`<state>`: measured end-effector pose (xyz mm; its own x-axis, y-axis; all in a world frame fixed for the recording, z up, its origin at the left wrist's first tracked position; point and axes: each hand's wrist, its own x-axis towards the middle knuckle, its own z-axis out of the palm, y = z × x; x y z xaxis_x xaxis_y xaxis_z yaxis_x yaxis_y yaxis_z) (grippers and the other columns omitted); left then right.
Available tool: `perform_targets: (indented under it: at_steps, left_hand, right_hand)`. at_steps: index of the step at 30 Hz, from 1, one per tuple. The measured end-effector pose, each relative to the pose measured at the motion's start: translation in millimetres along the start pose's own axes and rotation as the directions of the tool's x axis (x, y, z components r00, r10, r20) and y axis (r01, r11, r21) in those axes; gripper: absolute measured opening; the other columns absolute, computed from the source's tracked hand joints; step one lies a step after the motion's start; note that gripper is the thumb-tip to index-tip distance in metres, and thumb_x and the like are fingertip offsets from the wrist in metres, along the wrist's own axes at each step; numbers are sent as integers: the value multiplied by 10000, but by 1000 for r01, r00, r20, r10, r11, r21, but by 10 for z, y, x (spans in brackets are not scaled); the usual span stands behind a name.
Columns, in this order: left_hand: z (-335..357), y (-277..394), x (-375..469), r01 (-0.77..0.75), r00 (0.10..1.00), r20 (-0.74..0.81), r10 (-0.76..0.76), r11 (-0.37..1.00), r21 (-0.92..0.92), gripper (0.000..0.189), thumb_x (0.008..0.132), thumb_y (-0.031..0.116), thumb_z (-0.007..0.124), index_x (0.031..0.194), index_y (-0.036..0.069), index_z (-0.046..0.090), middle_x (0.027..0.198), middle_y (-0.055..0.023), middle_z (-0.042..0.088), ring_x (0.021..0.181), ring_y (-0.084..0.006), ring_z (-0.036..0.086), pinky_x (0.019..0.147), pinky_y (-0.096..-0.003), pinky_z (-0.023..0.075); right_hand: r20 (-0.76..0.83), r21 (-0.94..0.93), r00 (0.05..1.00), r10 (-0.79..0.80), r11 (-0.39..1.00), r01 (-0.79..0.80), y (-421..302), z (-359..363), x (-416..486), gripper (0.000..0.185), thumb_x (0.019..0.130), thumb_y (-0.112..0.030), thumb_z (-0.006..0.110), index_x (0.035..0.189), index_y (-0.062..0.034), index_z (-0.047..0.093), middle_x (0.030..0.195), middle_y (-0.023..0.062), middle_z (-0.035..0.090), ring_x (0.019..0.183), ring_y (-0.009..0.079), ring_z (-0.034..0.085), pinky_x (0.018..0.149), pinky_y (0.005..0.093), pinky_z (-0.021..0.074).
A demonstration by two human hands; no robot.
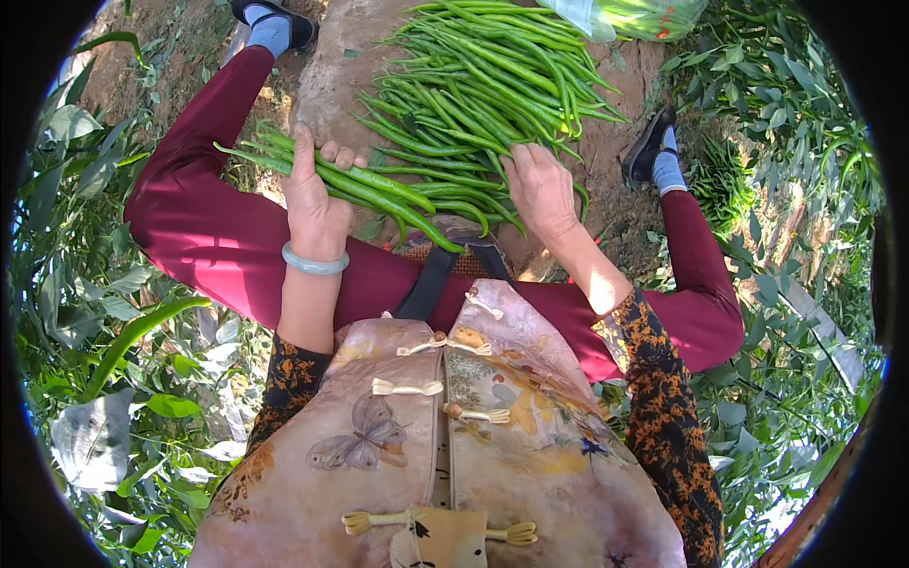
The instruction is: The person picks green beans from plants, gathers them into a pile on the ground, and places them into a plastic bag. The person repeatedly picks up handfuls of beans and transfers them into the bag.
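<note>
My left hand [319, 192], with a pale bangle at the wrist, is closed around a small bunch of long green chili peppers [376, 192]. Their curved tips point toward my lap. At the near right edge of a large pile of green chili peppers [490, 78] on the bare soil, my right hand [541, 188] has its fingers bent down onto the peppers. Whether it pinches one is hidden by the back of the hand.
A clear plastic bag [650, 18] of green peppers lies beyond the pile. A smaller heap of thin green peppers [717, 184] is beyond my right foot. Leafy pepper plants [92, 284] stand on both sides, and a woven seat [465, 263] shows between my legs.
</note>
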<state>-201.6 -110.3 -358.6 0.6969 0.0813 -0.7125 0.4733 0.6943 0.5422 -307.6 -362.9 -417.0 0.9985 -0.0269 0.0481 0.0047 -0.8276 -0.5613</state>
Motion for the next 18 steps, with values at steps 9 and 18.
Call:
perform_targets:
  at_steps: [9, 18]
  left_hand:
    - [-39, -152, -9, 34, 999, 4, -34, 996, 88, 339, 923, 377, 718, 914, 122, 495, 742, -34, 516, 669, -201, 538, 662, -428, 518]
    - [105, -197, -92, 96, 994, 30, -102, 983, 159, 340, 939, 388, 693, 952, 105, 506, 798, -42, 550, 723, -210, 569, 691, -427, 541]
  right_hand:
    - [299, -161, 954, 21, 986, 29, 545, 245, 28, 189, 816, -117, 670, 937, -2, 581, 918, 205, 644, 843, 407, 661, 725, 502, 547]
    - [178, -13, 983, 49, 999, -48, 44, -234, 113, 243, 867, -121, 642, 1007, 10, 491, 858, 222, 607, 756, 401, 633, 642, 474, 540]
